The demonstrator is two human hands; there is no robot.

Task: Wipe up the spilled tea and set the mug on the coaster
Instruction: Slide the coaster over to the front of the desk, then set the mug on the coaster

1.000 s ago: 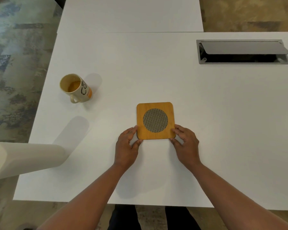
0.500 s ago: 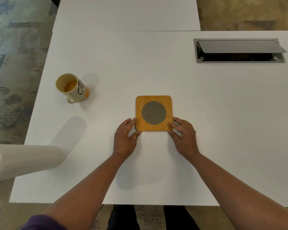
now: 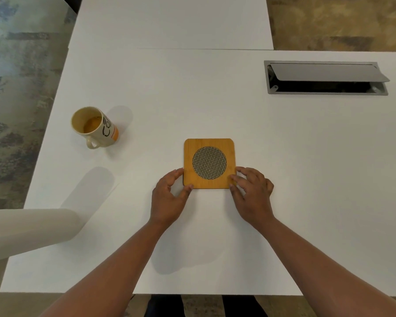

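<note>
A square wooden coaster (image 3: 209,143) with a round woven centre lies flat in the middle of the white table (image 3: 284,156). My left hand (image 3: 168,197) holds its near left corner between thumb and fingers. My right hand (image 3: 253,193) pinches its near right corner. A cream mug (image 3: 94,126) with dark lettering and an orange band stands upright at the left, some tea in its bottom. No spilled tea shows on the table.
A paper towel roll (image 3: 28,232) stands at the table's near left corner. A metal cable hatch (image 3: 325,77) with its lid open is set into the table at the far right. A second white table (image 3: 169,21) abuts the far side.
Both hands have kept hold of the coaster's near corners and nudged it slightly. The mug and the roll have stayed where they were.
</note>
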